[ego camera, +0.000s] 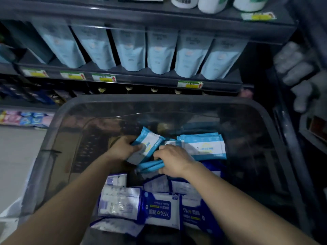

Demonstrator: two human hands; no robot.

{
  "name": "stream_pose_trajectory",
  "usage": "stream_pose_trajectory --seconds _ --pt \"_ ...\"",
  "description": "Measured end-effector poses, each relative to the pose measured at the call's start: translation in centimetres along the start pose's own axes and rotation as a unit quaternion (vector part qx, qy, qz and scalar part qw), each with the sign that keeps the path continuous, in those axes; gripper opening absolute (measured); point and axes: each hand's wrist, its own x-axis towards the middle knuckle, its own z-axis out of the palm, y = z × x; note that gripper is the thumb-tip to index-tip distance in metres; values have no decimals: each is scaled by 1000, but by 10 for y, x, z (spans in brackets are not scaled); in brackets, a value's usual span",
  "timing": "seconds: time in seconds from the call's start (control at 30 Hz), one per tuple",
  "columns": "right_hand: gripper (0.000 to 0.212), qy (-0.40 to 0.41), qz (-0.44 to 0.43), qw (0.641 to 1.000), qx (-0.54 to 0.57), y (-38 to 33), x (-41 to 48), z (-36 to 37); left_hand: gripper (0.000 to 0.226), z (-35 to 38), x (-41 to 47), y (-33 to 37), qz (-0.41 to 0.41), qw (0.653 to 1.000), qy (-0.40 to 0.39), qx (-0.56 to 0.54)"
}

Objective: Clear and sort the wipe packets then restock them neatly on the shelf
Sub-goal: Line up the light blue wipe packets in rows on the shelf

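Note:
Both my hands reach into a clear plastic bin (pixel 276 131). My left hand (pixel 122 149) grips a light-blue and white wipe packet (pixel 150 140), tilted up at its far end. Just to its right, my right hand (pixel 173 161) holds a bundle of several light-blue packets (pixel 150 166) by their edges. More light-blue packets (pixel 205 145) lie stacked flat at the far right of the bin. Dark-blue and white alcohol wipe packets (pixel 159 209) fill the near part of the bin, beneath my forearms.
A dark shelf unit (pixel 123 80) with yellow price tags stands behind the bin, holding a row of pale-blue pouches (pixel 159 50). White bottles (pixel 212 4) sit on the shelf above. Wrapped grey packs (pixel 297 68) are at the right. Colourful packets (pixel 26 118) lie low at the left.

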Motion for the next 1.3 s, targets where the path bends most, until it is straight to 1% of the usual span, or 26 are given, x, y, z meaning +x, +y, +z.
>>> stream_pose_trajectory --seconds 0.1,0.17,0.2,0.23,0.33,0.37,0.4,0.47,0.5,0.53,0.63,0.67,0.73,0.8,0.87,0.9,0.93,1.0,1.07,1.1,1.13,1.17,1.2,1.23,1.3 --pt "32 -44 67 996 34 16 -18 -23 9 4 5 25 26 997 -74 5" --pt "37 -88 94 991 19 28 -33 -35 11 14 9 40 46 993 -108 2" --pt "36 -103 105 989 12 33 -41 -39 11 20 11 46 56 991 -123 11" --pt "31 -107 118 987 13 38 -49 -40 11 27 13 52 67 989 -132 24" --pt "19 -82 155 983 46 50 -73 -40 10 55 20 71 127 977 -146 88" --pt "17 -75 158 983 49 52 -79 -39 6 65 21 78 163 966 -145 143" --pt "16 -71 159 984 48 53 -84 -39 11 76 21 85 201 946 -136 215" --pt "18 -69 161 984 38 55 -92 -39 24 95 18 103 279 882 -112 363" --pt "23 -70 164 983 33 55 -95 -38 27 103 18 111 305 856 -102 405" --pt "26 -72 170 982 33 56 -98 -38 28 110 17 118 317 844 -97 422" --pt "30 -67 188 979 48 58 -104 -35 27 128 24 127 312 852 -101 407" --pt "29 -61 189 979 50 59 -105 -33 28 134 27 125 311 849 -99 415" --pt "27 -44 187 980 52 58 -107 -31 42 141 30 121 297 834 -109 452" --pt "35 -32 186 981 49 59 -109 -29 54 148 31 117 288 817 -100 490" --pt "40 -23 187 980 56 59 -110 -29 56 151 28 117 293 805 -62 513" --pt "41 -22 187 980 62 59 -111 -30 54 152 25 118 295 806 -55 510" --pt "40 -24 187 980 69 59 -111 -30 49 152 25 116 286 821 -67 489" --pt "36 -27 191 978 79 59 -110 -29 38 148 23 113 263 876 -109 390" --pt "24 -29 200 976 87 59 -110 -29 32 138 21 109 232 920 -131 288" --pt "21 -24 205 974 90 60 -109 -27 30 132 19 106 213 941 -139 223" --pt "24 -14 212 972 97 61 -109 -26 32 126 16 103 190 960 -148 140" --pt "25 1 217 970 110 62 -110 -26 33 119 11 101 167 973 -156 45" --pt "22 19 218 968 124 63 -110 -26 34 113 4 100 146 975 -160 -42" --pt "24 42 217 966 138 64 -111 -26 36 107 -5 101 128 971 -163 -115" --pt "39 77 215 953 201 67 -115 -29 37 98 -21 105 101 953 -173 -225"
